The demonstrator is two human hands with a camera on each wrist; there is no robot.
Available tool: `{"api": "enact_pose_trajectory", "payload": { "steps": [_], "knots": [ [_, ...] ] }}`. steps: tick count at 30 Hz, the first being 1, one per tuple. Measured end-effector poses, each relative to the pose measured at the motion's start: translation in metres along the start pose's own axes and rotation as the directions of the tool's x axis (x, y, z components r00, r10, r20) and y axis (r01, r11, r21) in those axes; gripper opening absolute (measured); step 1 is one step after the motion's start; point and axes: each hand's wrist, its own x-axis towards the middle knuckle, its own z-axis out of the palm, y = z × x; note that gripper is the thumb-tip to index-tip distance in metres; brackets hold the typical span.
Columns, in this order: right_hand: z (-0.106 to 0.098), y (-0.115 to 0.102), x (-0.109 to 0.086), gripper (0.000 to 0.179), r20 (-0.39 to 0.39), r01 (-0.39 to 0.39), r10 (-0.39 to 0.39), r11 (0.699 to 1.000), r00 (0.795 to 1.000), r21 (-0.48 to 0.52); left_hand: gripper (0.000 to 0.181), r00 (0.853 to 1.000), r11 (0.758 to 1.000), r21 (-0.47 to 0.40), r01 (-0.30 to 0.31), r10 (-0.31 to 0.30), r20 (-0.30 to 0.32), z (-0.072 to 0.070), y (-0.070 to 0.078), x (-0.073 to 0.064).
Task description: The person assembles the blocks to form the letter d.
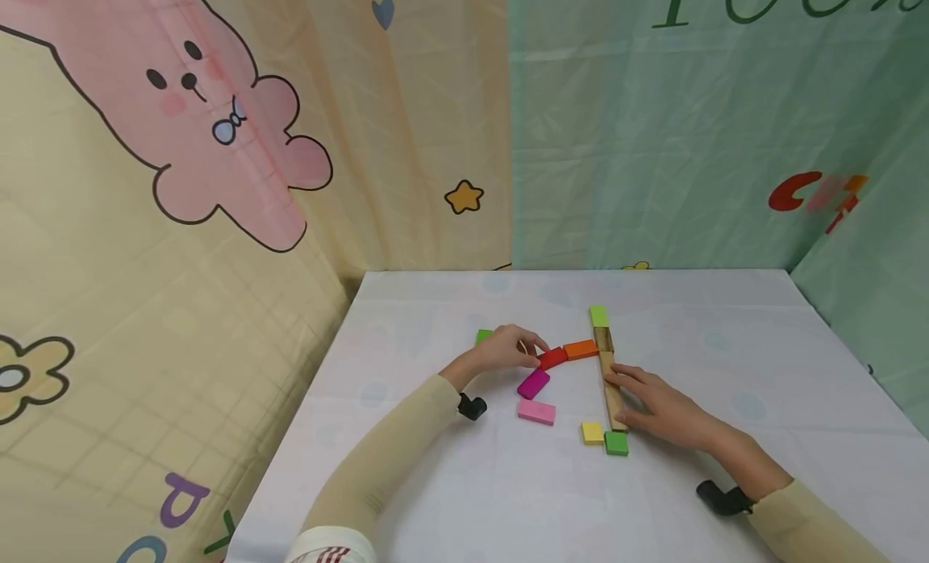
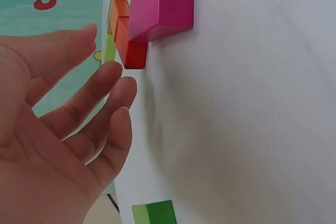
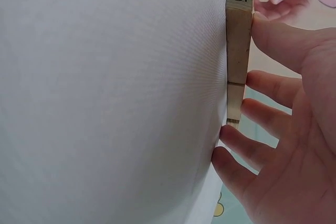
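My left hand [image 1: 506, 348] is beside the end of a red block [image 1: 552, 358], its fingers loosely bent and holding nothing. From that red block an orange block [image 1: 581, 350] leads to a column of plain wooden blocks [image 1: 610, 389]. Along the right side of this column lies my right hand [image 1: 664, 407]; in the right wrist view its thumb and extended fingers [image 3: 274, 88] touch the wood. A light green block [image 1: 598, 316] tops the column at the far end, and a green block [image 1: 616, 444] meets its near end. Close below the red one sits a magenta block [image 1: 533, 384].
A pink block [image 1: 536, 411] lies nearer than the magenta one. Left of the near green block is a yellow block [image 1: 592, 433]. Another green block [image 1: 484, 335] shows partly behind my left hand. Printed curtains [image 1: 435, 127] hang beyond the white-covered table [image 1: 450, 498].
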Motion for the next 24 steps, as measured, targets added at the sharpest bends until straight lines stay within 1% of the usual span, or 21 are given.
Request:
{"api": "enact_pose_trajectory", "payload": {
  "steps": [3,7,11,16,19,24],
  "knots": [
    [0.001,0.0,0.0,0.072,0.003,-0.004,0.004,1.0,1.0,-0.003,0.03,1.0,1.0,-0.003,-0.007,0.008,0.03,0.002,-0.002,-0.005],
    [0.001,0.0,0.0,0.071,0.002,-0.007,0.007,1.0,1.0,-0.01,0.031,0.997,0.999,-0.022,-0.034,0.035,0.075,0.003,-0.007,-0.011],
    [0.001,-0.001,0.0,0.071,0.003,-0.009,0.009,1.0,1.0,-0.014,0.031,0.994,0.998,-0.029,-0.047,0.05,0.099,0.004,-0.013,-0.014],
    [0.001,-0.003,0.0,0.071,0.0,-0.007,0.007,1.0,1.0,-0.016,0.038,0.989,0.998,0.022,-0.059,0.056,0.138,0.004,-0.017,-0.018],
    [0.0,-0.004,0.0,0.07,-0.002,-0.005,0.005,1.0,1.0,-0.013,0.043,0.985,0.997,0.046,-0.057,0.049,0.166,0.004,-0.018,-0.02],
    [-0.002,-0.005,0.0,0.07,0.001,-0.001,0.001,1.0,1.0,-0.006,0.048,0.98,0.997,0.059,-0.043,0.031,0.195,0.004,-0.017,-0.02]
  ]
}}
